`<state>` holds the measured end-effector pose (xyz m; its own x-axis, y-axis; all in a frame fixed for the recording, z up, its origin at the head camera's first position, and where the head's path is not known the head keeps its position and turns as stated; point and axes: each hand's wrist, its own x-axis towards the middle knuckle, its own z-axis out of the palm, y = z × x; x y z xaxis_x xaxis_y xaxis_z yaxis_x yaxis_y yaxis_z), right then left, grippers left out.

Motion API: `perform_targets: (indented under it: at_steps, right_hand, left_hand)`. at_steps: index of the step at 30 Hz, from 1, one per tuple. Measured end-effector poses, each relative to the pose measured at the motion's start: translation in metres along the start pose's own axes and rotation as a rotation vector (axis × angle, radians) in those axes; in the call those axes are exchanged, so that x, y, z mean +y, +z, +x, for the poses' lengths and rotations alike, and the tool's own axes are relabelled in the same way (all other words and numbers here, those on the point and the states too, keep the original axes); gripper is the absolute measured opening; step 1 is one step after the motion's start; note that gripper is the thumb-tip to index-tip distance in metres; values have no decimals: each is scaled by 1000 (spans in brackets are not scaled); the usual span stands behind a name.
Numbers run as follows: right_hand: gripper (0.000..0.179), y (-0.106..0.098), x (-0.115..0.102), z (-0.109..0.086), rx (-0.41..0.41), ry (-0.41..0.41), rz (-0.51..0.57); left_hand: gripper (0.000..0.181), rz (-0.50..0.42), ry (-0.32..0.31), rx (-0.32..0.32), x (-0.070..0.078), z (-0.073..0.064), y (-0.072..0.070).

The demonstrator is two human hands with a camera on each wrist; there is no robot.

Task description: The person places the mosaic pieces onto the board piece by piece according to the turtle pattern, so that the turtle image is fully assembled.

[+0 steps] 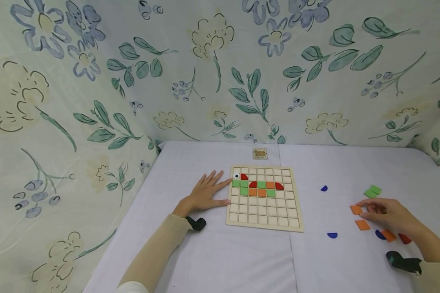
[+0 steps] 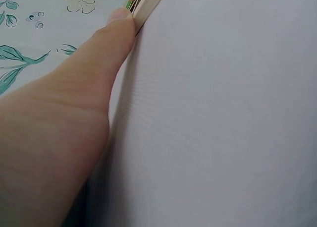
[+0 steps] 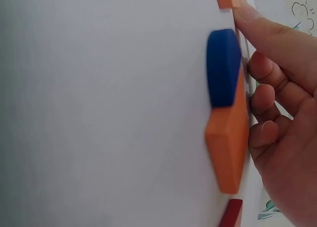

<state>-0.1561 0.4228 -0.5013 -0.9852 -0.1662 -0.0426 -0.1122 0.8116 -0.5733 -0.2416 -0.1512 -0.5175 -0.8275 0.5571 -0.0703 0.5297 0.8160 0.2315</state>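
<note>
My left hand (image 1: 204,194) lies spread on the table, with its thumb and index fingertip at the left edge of a square wooden grid board (image 1: 242,209). In the left wrist view the thumb (image 2: 111,43) meets the board's side. Green, orange and red tiles fill some upper cells, and a white eye piece (image 1: 236,176) sits at the top left. At the right, my right hand (image 1: 390,215) pinches an orange square tile (image 1: 356,210) between thumb and index finger, its other fingers curled. Another orange tile (image 1: 362,225) lies just below.
Green tiles (image 1: 372,191) lie beyond the right hand. Near its wrist are a blue half-circle (image 3: 223,68), an orange tile (image 3: 227,152) and a red piece (image 3: 231,214). Two blue half-circles (image 1: 324,188) lie between board and hand. A small pattern card (image 1: 260,153) sits behind the board.
</note>
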Motion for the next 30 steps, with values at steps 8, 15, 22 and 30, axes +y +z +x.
perform_targets:
  at_steps: [8,15,22,30]
  right_hand:
    - [42,1,-2,1,15,9,-15]
    - [45,-2,-18,0,32,2,8]
    - [32,-4,-48,3,106,-97,47]
    - [26,11,-78,13,117,-208,122]
  left_hand:
    - [88,3,-10,-16,-1,0,0]
    - [88,5,3,-6,0,-1,-1]
    - [87,-17,8,-11,2,-1,-5]
    - [87,3,12,-9,1,-1,-3]
